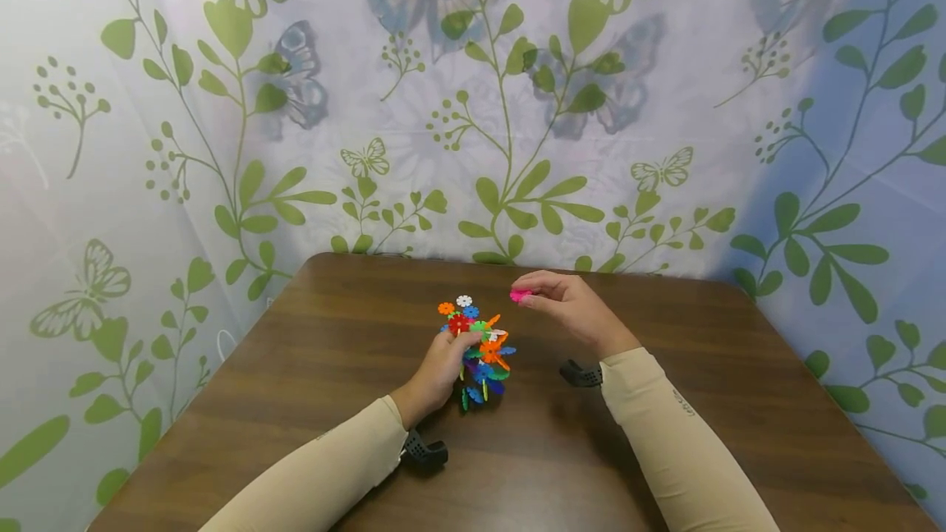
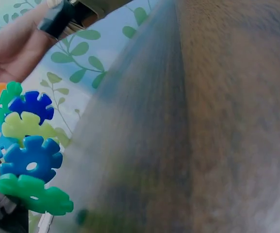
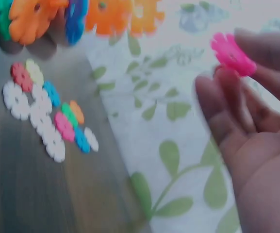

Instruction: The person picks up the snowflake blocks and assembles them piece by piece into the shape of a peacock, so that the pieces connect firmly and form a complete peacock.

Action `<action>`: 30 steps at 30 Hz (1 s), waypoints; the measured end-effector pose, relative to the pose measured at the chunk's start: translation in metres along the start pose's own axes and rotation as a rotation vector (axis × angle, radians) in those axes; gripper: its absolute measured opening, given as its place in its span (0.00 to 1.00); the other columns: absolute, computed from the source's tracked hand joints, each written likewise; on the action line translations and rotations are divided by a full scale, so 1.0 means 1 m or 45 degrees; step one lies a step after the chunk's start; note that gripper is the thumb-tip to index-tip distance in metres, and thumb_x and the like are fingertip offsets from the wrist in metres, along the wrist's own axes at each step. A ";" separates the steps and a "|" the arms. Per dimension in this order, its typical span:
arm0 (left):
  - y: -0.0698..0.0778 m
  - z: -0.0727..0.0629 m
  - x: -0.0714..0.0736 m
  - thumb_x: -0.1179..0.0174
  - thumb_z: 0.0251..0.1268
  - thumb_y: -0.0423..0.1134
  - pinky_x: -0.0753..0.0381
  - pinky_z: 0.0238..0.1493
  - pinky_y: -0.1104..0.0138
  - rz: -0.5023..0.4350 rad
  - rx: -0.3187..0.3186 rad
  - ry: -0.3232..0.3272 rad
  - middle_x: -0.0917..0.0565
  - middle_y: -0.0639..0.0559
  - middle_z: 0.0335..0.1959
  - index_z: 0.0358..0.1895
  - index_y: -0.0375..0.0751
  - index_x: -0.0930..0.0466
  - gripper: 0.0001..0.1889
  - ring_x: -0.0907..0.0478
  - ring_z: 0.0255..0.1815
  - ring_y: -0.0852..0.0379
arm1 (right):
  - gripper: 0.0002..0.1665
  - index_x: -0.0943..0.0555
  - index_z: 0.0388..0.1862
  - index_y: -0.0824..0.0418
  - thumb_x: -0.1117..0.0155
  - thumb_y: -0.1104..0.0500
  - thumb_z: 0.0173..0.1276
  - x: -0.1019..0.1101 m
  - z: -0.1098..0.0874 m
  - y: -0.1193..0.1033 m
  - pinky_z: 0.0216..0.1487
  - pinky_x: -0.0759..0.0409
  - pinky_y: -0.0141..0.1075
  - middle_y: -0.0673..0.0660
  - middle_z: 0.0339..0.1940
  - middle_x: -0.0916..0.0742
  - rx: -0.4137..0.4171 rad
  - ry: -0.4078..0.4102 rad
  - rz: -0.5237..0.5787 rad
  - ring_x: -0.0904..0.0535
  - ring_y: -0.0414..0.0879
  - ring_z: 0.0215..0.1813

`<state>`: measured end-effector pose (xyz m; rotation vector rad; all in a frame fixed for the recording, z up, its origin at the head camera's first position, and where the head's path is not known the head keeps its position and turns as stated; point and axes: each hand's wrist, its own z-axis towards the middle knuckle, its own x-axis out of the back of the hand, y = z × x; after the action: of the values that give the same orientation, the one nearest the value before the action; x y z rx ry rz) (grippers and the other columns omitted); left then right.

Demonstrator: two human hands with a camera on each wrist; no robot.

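left hand [image 1: 441,368] grips cluster [image 1: 491,351] inside table [image 1: 355,335] edges — gap — right hand [image 1: 576,310] pinches pink disc [image 1: 520,295]

we hold a many-coloured cluster of notched flower discs [image 1: 491,351], joined at varied angles. toward its one o'clock, we pinch a single pink disc [image 1: 521,295], tilted. loose discs [image 3: 65,126] lie flat at nine o'clock in the right wrist view.

We see loose discs [image 3: 41,116] on the bench [image 1: 332,343], joined discs [image 1: 491,351] left of the single disc [image 1: 521,295], and the curtain [image 1: 414,105] behind all.
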<state>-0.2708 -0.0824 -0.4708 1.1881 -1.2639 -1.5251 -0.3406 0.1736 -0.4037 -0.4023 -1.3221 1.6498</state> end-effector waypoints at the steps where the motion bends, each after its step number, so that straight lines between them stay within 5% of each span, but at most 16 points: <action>1: 0.000 0.000 0.000 0.41 0.79 0.47 0.12 0.46 0.60 0.014 0.003 -0.005 0.10 0.41 0.39 0.43 0.32 0.16 0.18 0.10 0.38 0.48 | 0.15 0.14 0.60 0.61 0.32 0.66 0.76 -0.002 0.001 -0.003 0.60 0.18 0.47 0.62 0.58 0.14 0.024 -0.050 -0.016 0.16 0.59 0.56; 8: 0.002 -0.005 -0.002 0.40 0.79 0.46 0.14 0.43 0.64 0.154 -0.049 -0.062 0.13 0.48 0.34 0.38 0.36 0.19 0.15 0.15 0.36 0.53 | 0.15 0.15 0.60 0.64 0.33 0.68 0.76 -0.017 0.003 -0.016 0.57 0.17 0.54 0.63 0.53 0.13 0.052 -0.313 -0.017 0.16 0.63 0.52; 21: 0.003 -0.005 -0.005 0.41 0.81 0.41 0.19 0.44 0.65 0.257 -0.169 -0.151 0.18 0.49 0.35 0.45 0.30 0.19 0.14 0.21 0.37 0.54 | 0.16 0.15 0.60 0.64 0.30 0.65 0.76 -0.021 0.001 -0.018 0.57 0.16 0.45 0.61 0.54 0.12 -0.045 -0.344 -0.085 0.15 0.59 0.54; 30: 0.003 -0.007 -0.005 0.42 0.82 0.42 0.17 0.51 0.64 0.297 -0.156 -0.157 0.14 0.47 0.45 0.52 0.30 0.18 0.15 0.18 0.45 0.53 | 0.17 0.15 0.60 0.62 0.29 0.64 0.75 -0.024 0.002 -0.015 0.55 0.15 0.44 0.58 0.52 0.12 -0.046 -0.321 -0.128 0.15 0.56 0.51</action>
<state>-0.2631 -0.0795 -0.4675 0.8476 -1.3198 -1.4963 -0.3230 0.1524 -0.3968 -0.1488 -1.5343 1.6332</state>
